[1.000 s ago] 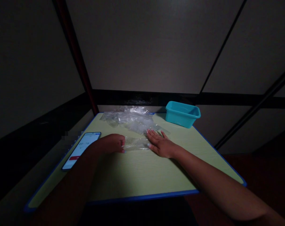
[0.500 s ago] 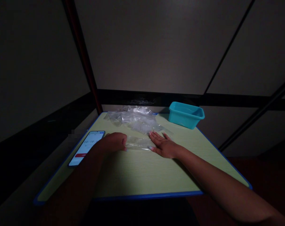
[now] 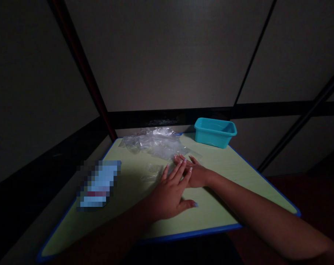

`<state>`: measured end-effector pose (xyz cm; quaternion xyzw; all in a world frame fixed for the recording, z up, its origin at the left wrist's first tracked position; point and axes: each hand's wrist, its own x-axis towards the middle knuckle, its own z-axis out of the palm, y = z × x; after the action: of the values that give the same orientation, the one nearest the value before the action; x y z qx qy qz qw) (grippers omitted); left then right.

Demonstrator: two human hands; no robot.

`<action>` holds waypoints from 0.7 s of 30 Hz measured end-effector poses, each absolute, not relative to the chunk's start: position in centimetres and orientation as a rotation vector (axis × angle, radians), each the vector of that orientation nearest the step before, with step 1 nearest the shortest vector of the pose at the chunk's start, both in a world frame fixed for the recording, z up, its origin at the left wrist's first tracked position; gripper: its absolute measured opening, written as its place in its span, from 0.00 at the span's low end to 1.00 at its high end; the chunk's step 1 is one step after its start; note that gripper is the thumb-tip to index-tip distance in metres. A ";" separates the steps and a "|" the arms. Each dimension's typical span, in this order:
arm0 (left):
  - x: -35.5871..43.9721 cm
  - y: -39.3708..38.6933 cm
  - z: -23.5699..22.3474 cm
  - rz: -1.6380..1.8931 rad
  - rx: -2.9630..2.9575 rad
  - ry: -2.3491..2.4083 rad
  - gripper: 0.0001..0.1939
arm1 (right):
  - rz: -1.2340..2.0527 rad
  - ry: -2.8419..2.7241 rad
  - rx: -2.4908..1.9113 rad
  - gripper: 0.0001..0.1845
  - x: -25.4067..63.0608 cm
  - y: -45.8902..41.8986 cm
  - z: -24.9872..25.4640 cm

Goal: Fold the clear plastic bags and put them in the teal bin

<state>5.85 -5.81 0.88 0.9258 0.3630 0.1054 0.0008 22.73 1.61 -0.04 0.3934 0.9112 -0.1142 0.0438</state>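
Observation:
A small clear plastic bag (image 3: 153, 171) lies flat on the pale green table (image 3: 233, 176). My right hand (image 3: 198, 175) rests flat on the bag's right end, fingers stretched out. Above the table, my left hand (image 3: 171, 191) is open with spread fingers, its fingertips overlapping the right hand's fingers, just right of the bag. A heap of more clear plastic bags (image 3: 151, 141) lies at the table's far side.
A turquoise plastic tub (image 3: 215, 132) stands at the far right corner. A phone (image 3: 97, 184) with a lit, blurred screen lies near the left edge. The table has a blue rim and dark walls close behind it.
My left hand let go of the bag's left end, opened and moved right and nearer, over toward my right hand. The right hand stayed flat on the bag. The camera shifted a little.

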 end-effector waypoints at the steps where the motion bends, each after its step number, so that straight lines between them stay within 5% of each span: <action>1: 6.1 -5.9 0.7 0.328 2.896 1.135 0.42 | -0.335 2.775 1.208 0.51 22.7 1.6 -0.1; 21: 7.0 -4.1 -1.1 0.350 2.745 1.451 0.39 | -0.221 2.792 1.228 0.44 20.9 1.9 -1.4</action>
<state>7.03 -4.08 -1.05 0.8785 0.4643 0.1120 0.0084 20.85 1.86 -1.39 0.4013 0.9121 -0.0722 0.0416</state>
